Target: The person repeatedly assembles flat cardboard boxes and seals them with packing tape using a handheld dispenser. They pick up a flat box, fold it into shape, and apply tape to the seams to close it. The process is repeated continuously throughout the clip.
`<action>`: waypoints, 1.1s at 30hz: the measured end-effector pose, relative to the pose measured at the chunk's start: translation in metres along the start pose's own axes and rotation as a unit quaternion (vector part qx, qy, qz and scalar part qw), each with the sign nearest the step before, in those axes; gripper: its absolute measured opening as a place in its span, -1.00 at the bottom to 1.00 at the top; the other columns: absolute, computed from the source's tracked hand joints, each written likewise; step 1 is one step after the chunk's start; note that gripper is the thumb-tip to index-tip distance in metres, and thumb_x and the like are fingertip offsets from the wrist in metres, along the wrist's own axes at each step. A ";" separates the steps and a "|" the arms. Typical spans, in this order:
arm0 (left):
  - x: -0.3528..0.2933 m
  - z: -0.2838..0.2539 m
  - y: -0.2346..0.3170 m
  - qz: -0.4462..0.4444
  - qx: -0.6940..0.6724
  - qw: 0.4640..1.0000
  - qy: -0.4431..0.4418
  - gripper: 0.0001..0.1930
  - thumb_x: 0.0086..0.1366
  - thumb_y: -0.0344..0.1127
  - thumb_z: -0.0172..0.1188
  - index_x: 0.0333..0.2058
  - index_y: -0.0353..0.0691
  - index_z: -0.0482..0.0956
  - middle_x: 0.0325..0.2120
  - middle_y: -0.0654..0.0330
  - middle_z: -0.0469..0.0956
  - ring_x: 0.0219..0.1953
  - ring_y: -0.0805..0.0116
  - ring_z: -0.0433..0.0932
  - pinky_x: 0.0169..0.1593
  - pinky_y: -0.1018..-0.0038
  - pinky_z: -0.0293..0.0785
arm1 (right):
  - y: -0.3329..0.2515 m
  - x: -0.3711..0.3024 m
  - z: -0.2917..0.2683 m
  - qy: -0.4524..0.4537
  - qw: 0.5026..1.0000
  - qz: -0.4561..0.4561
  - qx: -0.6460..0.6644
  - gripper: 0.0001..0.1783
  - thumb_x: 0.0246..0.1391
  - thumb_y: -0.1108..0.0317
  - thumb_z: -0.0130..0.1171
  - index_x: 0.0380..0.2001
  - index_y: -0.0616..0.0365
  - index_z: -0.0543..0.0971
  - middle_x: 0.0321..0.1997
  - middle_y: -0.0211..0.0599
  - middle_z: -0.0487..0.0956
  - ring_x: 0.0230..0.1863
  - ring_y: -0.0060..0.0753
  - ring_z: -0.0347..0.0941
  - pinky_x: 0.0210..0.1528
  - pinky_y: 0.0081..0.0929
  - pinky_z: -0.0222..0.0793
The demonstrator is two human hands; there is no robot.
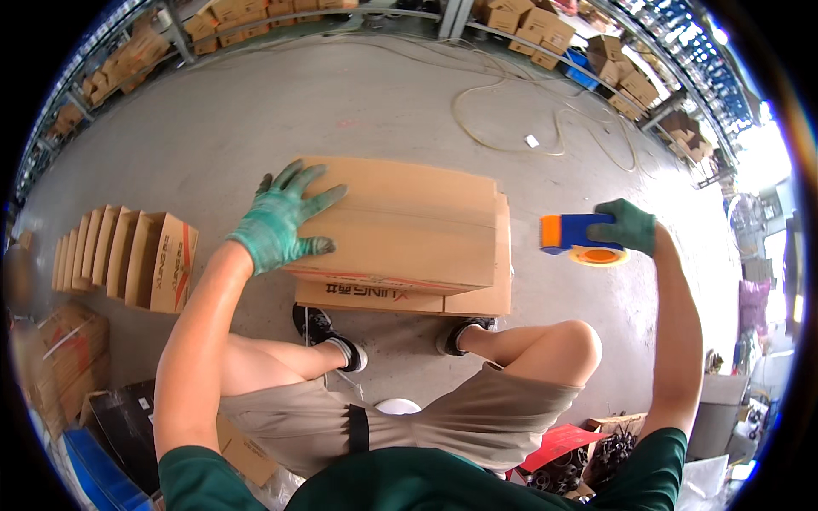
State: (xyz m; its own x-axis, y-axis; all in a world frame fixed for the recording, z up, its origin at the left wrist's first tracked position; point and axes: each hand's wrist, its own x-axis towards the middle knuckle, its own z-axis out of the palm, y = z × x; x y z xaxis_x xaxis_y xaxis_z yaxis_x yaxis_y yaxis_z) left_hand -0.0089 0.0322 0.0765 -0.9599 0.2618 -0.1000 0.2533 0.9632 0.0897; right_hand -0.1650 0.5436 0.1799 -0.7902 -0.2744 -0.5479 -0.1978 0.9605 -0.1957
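Observation:
A closed brown cardboard box (409, 213) lies in front of me on top of another, flatter-looking cardboard piece (477, 302). My left hand (281, 217), in a green work glove, is spread over the left end of the upper box, its fingers stretched out on the cardboard. Off to the right and apart from the box, my right hand (632, 228), gloved too, grips a blue and orange tape dispenser (578, 232). A yellowish roll of tape (599, 255) shows on the dispenser's near side.
On the left stands a row of nested open cartons (128, 255). Behind them along the back run shelves with small cartons (537, 30). A pale hose (464, 119) coils across the floor. Dark metal parts (609, 456) and a red sheet (558, 444) lie near my right side.

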 end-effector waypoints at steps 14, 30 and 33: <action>0.087 -0.001 0.134 0.187 0.069 0.980 -0.003 -0.30 0.35 0.34 -0.04 0.42 0.35 0.18 0.51 0.11 -0.10 0.52 -0.19 -0.21 0.38 -0.45 -0.32 | -0.058 0.040 0.078 -0.045 0.988 -0.117 0.090 -0.42 0.08 0.07 0.29 0.19 -0.09 0.55 0.07 -0.21 0.64 0.04 -0.22 0.58 0.15 -0.34 0.46; 0.163 0.037 0.171 0.257 -0.041 0.959 0.109 -0.43 0.37 0.15 0.06 0.31 0.15 0.40 0.45 0.25 0.09 0.51 -0.06 -0.10 0.44 -0.30 -0.26 | -0.035 0.142 0.263 0.184 0.981 -0.053 0.024 -0.50 0.20 0.33 0.08 0.22 -0.15 0.38 -0.09 -0.10 0.64 -0.07 0.00 0.58 -0.01 -0.16 0.48; 0.129 0.021 0.127 0.111 0.001 0.989 0.101 -0.32 0.36 0.19 0.09 0.40 0.21 0.23 0.50 0.22 -0.06 0.53 -0.09 -0.19 0.45 -0.30 -0.32 | -0.040 0.133 0.281 0.165 0.983 -0.047 -0.065 -0.44 0.17 0.38 0.08 0.27 -0.16 0.36 -0.01 -0.03 0.61 0.02 0.02 0.57 0.08 -0.18 0.48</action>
State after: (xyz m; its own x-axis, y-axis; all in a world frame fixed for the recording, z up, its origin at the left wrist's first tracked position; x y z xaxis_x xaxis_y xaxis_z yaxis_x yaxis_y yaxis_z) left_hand -0.0978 0.1893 0.0538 -0.8845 0.4501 0.1225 0.4613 0.8831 0.0862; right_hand -0.0989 0.4561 -0.1138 -0.9058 -0.3522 -0.2354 -0.3336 0.9355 -0.1163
